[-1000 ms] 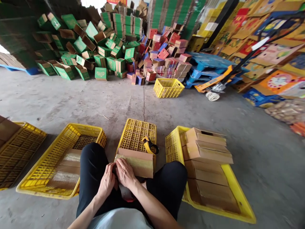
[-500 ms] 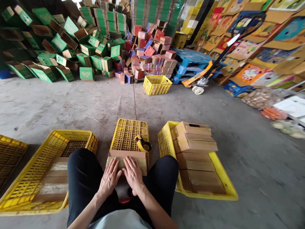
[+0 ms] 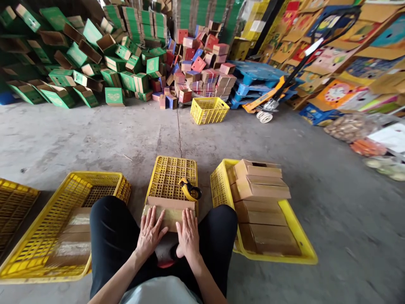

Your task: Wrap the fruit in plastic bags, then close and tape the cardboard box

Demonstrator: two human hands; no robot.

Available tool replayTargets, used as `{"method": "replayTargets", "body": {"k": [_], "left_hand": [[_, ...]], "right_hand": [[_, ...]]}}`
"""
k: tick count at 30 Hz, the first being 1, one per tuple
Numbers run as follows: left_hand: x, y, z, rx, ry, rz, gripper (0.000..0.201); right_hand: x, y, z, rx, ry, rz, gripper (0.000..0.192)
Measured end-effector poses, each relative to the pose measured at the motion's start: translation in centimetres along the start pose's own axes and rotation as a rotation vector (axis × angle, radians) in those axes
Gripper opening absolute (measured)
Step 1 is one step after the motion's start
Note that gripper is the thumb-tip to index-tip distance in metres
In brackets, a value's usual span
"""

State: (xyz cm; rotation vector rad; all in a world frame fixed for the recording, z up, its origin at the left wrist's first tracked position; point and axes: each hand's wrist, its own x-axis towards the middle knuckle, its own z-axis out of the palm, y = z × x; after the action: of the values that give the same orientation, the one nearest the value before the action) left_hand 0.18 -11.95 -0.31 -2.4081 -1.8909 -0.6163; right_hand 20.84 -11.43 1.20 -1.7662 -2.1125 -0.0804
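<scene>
A flat brown cardboard box (image 3: 169,207) lies on the near end of an upturned yellow crate (image 3: 172,177) between my knees. My left hand (image 3: 149,233) rests flat on the box's left part with fingers spread. My right hand (image 3: 188,234) presses flat on its right part. Neither hand grips anything. A yellow tape dispenser (image 3: 190,189) sits on the crate just beyond the box, to the right.
A yellow crate (image 3: 275,249) on my right holds stacked brown boxes (image 3: 259,185). Another yellow crate (image 3: 47,236) on my left holds flat taped boxes. Farther off lie heaps of green boxes (image 3: 79,63) and red boxes (image 3: 205,63), a small yellow crate (image 3: 209,110), blue pallets and a pallet jack (image 3: 268,105).
My hands have slid apart along the box, the right one moving toward its right end. Earlier both were bunched at the box's left edge. The view has shifted slightly.
</scene>
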Motion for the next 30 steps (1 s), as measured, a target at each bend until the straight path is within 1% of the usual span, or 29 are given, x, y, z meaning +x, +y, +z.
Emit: {"method": "replayTargets", "body": {"k": [3, 6, 9, 12, 15, 17, 21, 23, 26, 28, 30], "left_hand": [[0.2, 0.1, 0.5, -0.046, -0.016, -0.035, 0.056], [0.6, 0.2, 1.3, -0.126, -0.085, -0.073, 0.049], [1.0, 0.4, 1.7, -0.195, -0.172, -0.044, 0.049], [1.1, 0.5, 1.3, -0.173, -0.168, 0.018, 0.052], [1.1, 0.4, 0.5, -0.126, -0.139, 0.091, 0.060], [1.1, 0.1, 0.0, -0.104, -0.128, 0.122, 0.061], [1.0, -1.3, -0.5, -0.084, -0.099, 0.148, 0.063], [0.7, -2.5, -0.8, -0.078, -0.080, 0.135, 0.067], [-0.2, -4.1, -1.1, -0.082, -0.050, 0.077, 0.070], [-0.7, -4.6, -1.2, -0.093, -0.033, 0.037, 0.073], [-1.0, -4.6, -1.1, -0.103, -0.019, 0.011, 0.076]], "right_hand": [[0.0, -2.1, 0.5, 0.050, -0.011, 0.006, 0.065], [0.0, -3.6, 0.6, 0.083, -0.049, -0.033, 0.060], [0.2, -4.6, 0.7, 0.086, -0.086, -0.107, 0.061], [0.2, -4.8, 0.4, 0.081, -0.106, -0.134, 0.065], [-0.2, -4.1, -0.2, 0.084, -0.135, -0.150, 0.065], [-0.5, -3.3, -0.8, 0.084, -0.157, -0.158, 0.063], [-1.7, -1.3, -2.3, 0.065, -0.166, -0.137, 0.061], [-2.4, -0.3, -2.9, 0.041, -0.150, -0.100, 0.061], [-3.4, 0.8, -3.4, 0.001, -0.112, -0.065, 0.064], [-3.7, 1.2, -3.3, -0.019, -0.087, -0.070, 0.067], [-3.7, 1.5, -2.9, -0.029, -0.066, -0.078, 0.068]]}}
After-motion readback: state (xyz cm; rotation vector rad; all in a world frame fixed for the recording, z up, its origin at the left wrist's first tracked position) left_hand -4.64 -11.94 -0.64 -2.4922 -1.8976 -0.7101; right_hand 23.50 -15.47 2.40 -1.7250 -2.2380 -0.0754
